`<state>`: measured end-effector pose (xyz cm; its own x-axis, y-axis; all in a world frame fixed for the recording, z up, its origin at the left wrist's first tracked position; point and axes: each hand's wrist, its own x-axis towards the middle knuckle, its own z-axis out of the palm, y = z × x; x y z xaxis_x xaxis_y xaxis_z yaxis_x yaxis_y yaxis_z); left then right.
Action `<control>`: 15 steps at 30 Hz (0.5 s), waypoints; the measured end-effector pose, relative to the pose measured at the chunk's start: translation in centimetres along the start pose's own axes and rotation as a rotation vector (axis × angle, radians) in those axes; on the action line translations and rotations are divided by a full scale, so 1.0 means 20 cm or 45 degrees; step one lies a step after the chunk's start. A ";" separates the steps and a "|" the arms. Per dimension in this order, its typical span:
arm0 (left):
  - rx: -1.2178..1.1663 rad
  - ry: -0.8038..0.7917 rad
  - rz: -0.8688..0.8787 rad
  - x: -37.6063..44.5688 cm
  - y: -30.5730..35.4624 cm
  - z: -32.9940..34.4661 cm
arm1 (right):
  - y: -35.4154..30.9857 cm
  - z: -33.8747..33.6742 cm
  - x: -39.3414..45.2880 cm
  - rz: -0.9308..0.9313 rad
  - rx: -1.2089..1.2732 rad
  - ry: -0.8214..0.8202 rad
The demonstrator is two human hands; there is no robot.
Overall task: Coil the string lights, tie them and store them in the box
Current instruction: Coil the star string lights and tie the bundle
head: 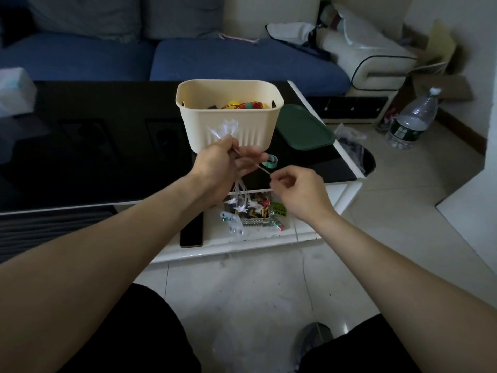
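Box (230, 125) holds colourful items (243, 105).

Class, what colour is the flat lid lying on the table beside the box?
Dark green. The lid lies right of the cream box, clearest in the head view.

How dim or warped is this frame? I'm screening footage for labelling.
Head view: dim room, black table nearly featureless; floor tiles show soft glare; wide-angle bending at the edges; string lights in the left hand look pale and slightly blurred; right hand sharp.
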<state>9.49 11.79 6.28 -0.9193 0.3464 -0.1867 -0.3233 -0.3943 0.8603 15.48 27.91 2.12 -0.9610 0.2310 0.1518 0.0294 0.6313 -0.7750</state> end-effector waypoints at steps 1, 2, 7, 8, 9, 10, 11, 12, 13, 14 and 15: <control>-0.090 -0.021 -0.023 -0.01 0.01 0.00 | 0.02 0.00 0.02 0.042 0.009 0.058; -0.170 -0.027 -0.046 -0.01 0.02 0.00 | 0.02 0.00 0.03 0.096 0.026 0.113; -0.145 0.005 -0.018 0.00 0.00 -0.01 | 0.05 0.01 0.08 0.191 0.020 0.046; -0.119 0.035 -0.006 0.00 0.00 -0.02 | 0.05 0.01 0.09 0.239 0.046 0.001; -0.109 0.061 0.004 0.01 0.00 -0.02 | 0.06 0.01 0.09 0.290 0.067 -0.058; -0.117 0.081 0.011 0.01 0.01 -0.03 | 0.06 0.00 0.09 0.315 0.070 -0.158; -0.138 0.096 0.012 0.01 0.02 -0.04 | 0.06 -0.01 0.09 0.312 0.060 -0.305; -0.164 0.113 0.007 0.01 0.03 -0.05 | 0.06 -0.03 0.09 0.296 0.040 -0.488; -0.187 0.134 0.004 0.01 0.04 -0.06 | 0.07 -0.06 0.08 0.291 0.038 -0.660; -0.205 0.156 0.006 0.01 0.05 -0.08 | 0.09 -0.08 0.08 0.308 0.068 -0.777; -0.221 0.177 0.013 0.01 0.07 -0.09 | 0.11 -0.10 0.07 0.343 0.134 -0.829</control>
<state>8.50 9.84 6.59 -0.9410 0.2255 -0.2525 -0.3365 -0.5419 0.7701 14.65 31.12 1.83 -0.8939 -0.1413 -0.4255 0.2939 0.5318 -0.7942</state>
